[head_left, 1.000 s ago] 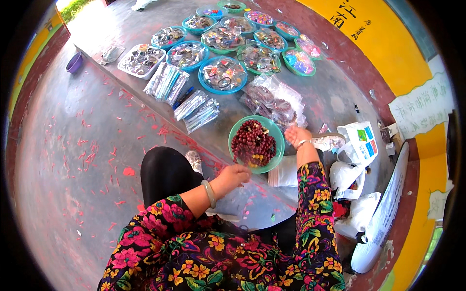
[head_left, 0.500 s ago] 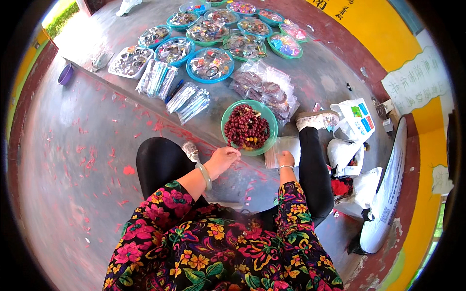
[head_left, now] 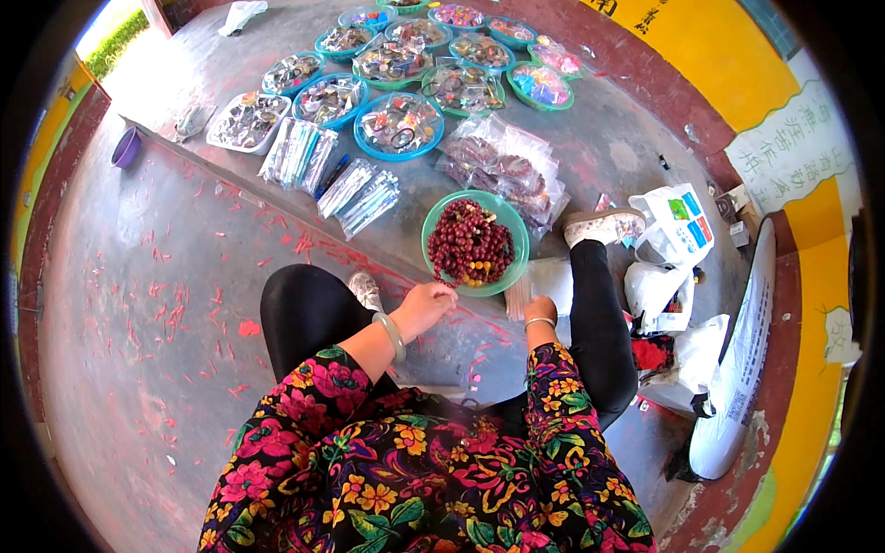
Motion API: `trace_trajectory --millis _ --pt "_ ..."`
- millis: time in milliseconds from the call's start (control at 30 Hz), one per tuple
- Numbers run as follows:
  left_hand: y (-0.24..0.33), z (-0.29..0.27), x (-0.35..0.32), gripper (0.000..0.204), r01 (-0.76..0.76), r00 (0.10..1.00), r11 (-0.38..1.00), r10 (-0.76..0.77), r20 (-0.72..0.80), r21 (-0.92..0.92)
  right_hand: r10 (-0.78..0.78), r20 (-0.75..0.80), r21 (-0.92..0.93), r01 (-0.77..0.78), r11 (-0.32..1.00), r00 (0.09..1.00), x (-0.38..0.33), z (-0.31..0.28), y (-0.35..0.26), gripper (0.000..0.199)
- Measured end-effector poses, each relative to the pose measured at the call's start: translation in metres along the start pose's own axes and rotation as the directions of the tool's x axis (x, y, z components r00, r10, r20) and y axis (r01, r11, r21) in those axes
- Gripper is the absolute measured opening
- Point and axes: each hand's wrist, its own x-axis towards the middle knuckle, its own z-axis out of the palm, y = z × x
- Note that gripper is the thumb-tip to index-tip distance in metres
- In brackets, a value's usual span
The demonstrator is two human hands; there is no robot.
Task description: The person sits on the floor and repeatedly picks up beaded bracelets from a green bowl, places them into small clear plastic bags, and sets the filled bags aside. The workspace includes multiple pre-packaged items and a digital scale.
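Observation:
Straight ahead stands a round green plastic bowl (head_left: 522, 228), heaped with dark red bead strings (head_left: 470, 240) and a few yellow-orange beads (head_left: 480, 271). A strand of dark red beads (head_left: 442, 282) hangs over its near left rim to the pinched fingertips of my left hand (head_left: 424, 310), just outside the bowl. My right hand (head_left: 541, 312) is closed, close against a stack of clear plastic bags (head_left: 553, 276) right of the bowl. What its fingers hold, if anything, is hidden.
Beyond the bowl lie clear bags of dark red beads (head_left: 510, 169) and bundles of wrapped pens (head_left: 359, 195). Several basins of small packaged goods (head_left: 399, 152) fill the far floor. White plastic bags (head_left: 656, 290) sit right of my leg. A purple bowl (head_left: 126, 147) stands far left.
My right hand has drawn slightly back toward me beside the bags. At the bowl's near rim, the bead strand now shows more plainly by my left fingertips. The left hand is nearly still.

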Motion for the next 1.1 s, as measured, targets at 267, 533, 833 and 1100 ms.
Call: trace_trajectory --millis 267,533,833,1100 --pt "-0.001 -0.001 0.004 0.023 -0.016 1.0 1.0 0.017 -0.017 0.019 -0.108 -0.323 -0.093 0.083 0.992 0.94 0.016 -0.023 0.006 0.02" --pt "0.016 0.004 -0.006 0.021 -0.142 0.99 0.977 0.138 0.035 0.159 -0.126 0.086 0.978 -0.06 0.198 0.988 -0.062 -0.09 -0.046 0.016" --pt "0.032 0.012 -0.017 0.024 -0.181 0.981 0.983 0.183 0.059 -0.033 -0.319 0.058 0.926 0.069 0.371 0.946 -0.136 -0.099 -0.082 0.008" --pt "0.046 0.011 -0.022 0.02 -0.03 0.995 0.969 0.051 0.081 -0.246 -0.567 -0.617 0.253 0.819 0.514 0.546 -0.166 -0.103 -0.103 0.012"
